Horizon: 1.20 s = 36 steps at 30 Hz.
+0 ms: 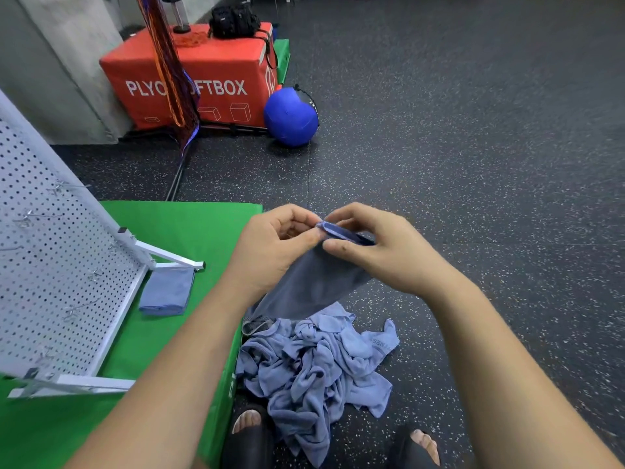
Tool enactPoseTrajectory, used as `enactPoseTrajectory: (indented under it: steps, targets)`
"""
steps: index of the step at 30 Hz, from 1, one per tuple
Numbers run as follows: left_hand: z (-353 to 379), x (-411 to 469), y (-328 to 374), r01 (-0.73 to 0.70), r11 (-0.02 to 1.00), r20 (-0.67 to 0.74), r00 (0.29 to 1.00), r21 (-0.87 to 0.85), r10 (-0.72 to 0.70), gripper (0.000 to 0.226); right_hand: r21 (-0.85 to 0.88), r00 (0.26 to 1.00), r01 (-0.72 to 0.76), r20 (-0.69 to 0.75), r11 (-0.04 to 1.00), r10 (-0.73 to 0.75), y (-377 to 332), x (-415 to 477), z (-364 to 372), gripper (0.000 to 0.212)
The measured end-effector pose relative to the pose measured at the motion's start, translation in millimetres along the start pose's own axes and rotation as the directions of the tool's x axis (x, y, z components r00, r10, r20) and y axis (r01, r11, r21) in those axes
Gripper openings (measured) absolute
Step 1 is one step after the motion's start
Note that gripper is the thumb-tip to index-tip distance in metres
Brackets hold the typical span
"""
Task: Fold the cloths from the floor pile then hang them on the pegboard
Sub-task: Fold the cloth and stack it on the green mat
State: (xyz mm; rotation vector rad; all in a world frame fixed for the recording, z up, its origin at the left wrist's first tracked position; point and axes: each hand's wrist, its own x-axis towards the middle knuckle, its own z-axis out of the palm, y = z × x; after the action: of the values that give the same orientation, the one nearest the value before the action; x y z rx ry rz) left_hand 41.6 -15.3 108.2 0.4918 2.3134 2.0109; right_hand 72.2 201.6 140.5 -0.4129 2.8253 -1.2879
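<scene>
- While the pegboard (pixel 50 265) stands far left of the pile (pixel 318 363), a folded cloth (pixel 167 292) lies nearer, also left of it.
- Above the pile, the left hand (pixel 274 245) pinches a cloth (pixel 314 282) by its top edge; the right hand (pixel 382 252) pinches it too.

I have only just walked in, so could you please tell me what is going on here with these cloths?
A person stands over a pile of blue cloths on the floor. The left hand and right hand pinch the top edge of a darker cloth lifted above the pile. One folded cloth lies on the green platform at the foot of the pegboard; none hangs there in view.
</scene>
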Motion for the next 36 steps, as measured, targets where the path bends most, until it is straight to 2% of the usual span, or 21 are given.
enactPoseTrajectory:
  steps: [3, 7, 12, 16, 19, 21, 25, 32, 36]
  targets:
    - [-2, -1, -1, -0.013, 1.000, 0.027, 1.000, -0.005, 0.013, 0.013, -0.008, 0.998, 0.056, -0.014, 0.998, -0.056, -1, 4, 8, 0.016]
    - [-7, -1, -7, 0.002, 0.998, 0.054, 0.999, -0.060, 0.002, 0.017, 0.049, 0.996, 0.069, -0.057, 0.996, -0.066, 1, 8, 11, 0.012]
    - [-6, 1, -15, 0.039, 0.996, 0.126, 0.992, -0.079, -0.029, 0.027, 0.027, 0.989, 0.090, -0.118, 0.996, -0.087, -1, 7, 6, 0.009]
    - [-4, 4, -39, 0.118, 0.992, 0.225, 0.966, 0.037, -0.124, 0.023, 0.049, 0.968, 0.102, -0.235, 0.994, -0.087, -2, 6, -11, 0.008]
    - [-5, 7, -63, 0.141, 0.966, 0.279, 0.939, 0.216, -0.200, 0.013, 0.048, 0.955, 0.095, -0.287, 0.994, -0.077, -1, 3, -25, 0.008]
    - [-3, 8, -77, 0.146, 0.941, 0.280, 0.931, 0.304, -0.235, 0.013, 0.050, 0.946, 0.093, -0.316, 0.994, -0.073, 0, 1, -32, 0.007]
    - [5, 9, -92, 0.149, 0.923, 0.246, 0.937, 0.356, -0.246, 0.023, 0.052, 0.940, 0.094, -0.333, 0.994, -0.071, -1, -3, -41, 0.007]
    - [29, 6, -113, 0.277, 0.934, 0.253, 0.909, 0.224, -0.330, 0.034, 0.065, 0.936, 0.093, -0.346, 0.994, -0.065, -4, -6, -48, 0.007]
    - [34, 4, -115, 0.284, 0.926, 0.265, 0.900, 0.247, -0.347, 0.038, 0.073, 0.932, 0.082, -0.359, 0.994, -0.050, -2, -6, -52, 0.007]
